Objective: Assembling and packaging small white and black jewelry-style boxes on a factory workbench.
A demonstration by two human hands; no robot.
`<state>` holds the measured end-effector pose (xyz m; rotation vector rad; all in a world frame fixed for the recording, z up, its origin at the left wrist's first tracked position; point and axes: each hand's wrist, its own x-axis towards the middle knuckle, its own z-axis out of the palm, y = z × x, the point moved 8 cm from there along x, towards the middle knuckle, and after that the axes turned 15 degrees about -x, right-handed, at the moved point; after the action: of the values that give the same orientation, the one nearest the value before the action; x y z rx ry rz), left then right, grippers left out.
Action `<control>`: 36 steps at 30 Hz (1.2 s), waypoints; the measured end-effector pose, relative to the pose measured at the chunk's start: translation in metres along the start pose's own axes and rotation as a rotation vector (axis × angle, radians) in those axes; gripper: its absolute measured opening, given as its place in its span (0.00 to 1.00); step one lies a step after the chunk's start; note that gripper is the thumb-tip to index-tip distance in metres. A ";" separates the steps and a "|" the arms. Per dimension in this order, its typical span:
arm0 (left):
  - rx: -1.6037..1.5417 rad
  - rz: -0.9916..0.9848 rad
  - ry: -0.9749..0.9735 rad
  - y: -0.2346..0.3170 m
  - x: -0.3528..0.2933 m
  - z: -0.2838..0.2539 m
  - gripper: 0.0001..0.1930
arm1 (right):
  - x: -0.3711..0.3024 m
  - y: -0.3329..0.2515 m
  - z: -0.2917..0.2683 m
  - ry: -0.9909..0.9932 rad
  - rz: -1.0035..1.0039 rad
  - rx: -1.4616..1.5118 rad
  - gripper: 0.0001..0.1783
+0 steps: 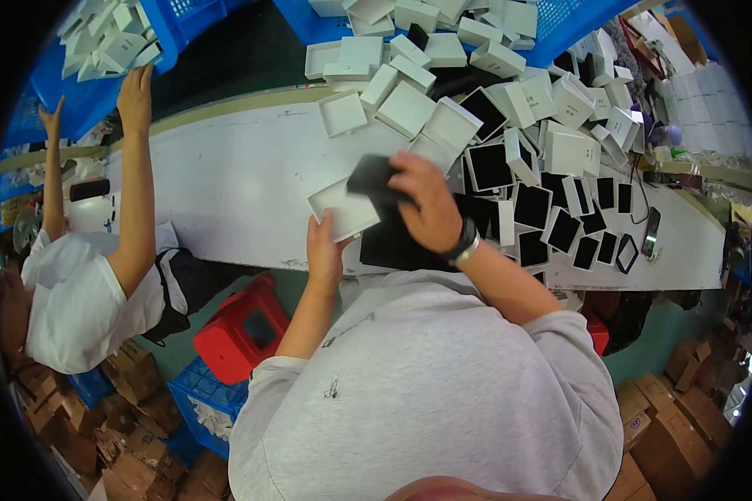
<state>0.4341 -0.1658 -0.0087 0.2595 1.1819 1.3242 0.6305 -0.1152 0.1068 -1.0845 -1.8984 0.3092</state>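
Observation:
My left hand (324,250) grips the near edge of a shallow white box half (342,210), tilted with its hollow side up just above the table. Right above that box half, my right hand (429,200) holds a flat black insert (371,177) by its right side, smeared by motion. A dark watch sits on my right wrist. Under and beside my right hand lie more flat black pieces (393,242). To the right spreads a heap of white box halves (572,100), several with black inserts (488,167) in them.
The white table (226,167) stretches left. A blue crate (572,25) of white boxes stands at the far side. On the left, a co-worker's hand (135,100) touches another blue crate (167,33). A phone (652,232) lies far right; a red stool (234,334) stands below the table.

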 end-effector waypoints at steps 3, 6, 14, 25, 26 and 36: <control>-0.008 0.092 -0.153 -0.003 -0.016 0.034 0.20 | -0.016 -0.039 0.005 -0.207 -0.126 -0.378 0.22; 0.057 0.200 -0.220 -0.014 -0.028 0.047 0.20 | -0.027 -0.053 0.009 -0.301 -0.147 -0.454 0.22; 0.079 0.140 -0.299 -0.028 -0.045 0.062 0.17 | -0.051 0.023 -0.048 -0.187 0.544 0.183 0.26; 0.121 -0.002 -0.447 -0.032 -0.062 0.080 0.24 | -0.096 0.022 -0.004 -0.303 0.709 0.824 0.38; 0.122 -0.001 -0.451 -0.029 -0.060 0.080 0.24 | -0.096 0.017 -0.004 -0.374 0.681 0.905 0.42; 0.249 -0.137 -0.516 -0.037 -0.062 0.073 0.29 | -0.116 0.029 0.007 -0.466 0.814 0.771 0.43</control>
<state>0.5249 -0.1960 0.0289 0.6474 0.9005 0.9122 0.6652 -0.1887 0.0183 -1.2225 -1.3612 1.7120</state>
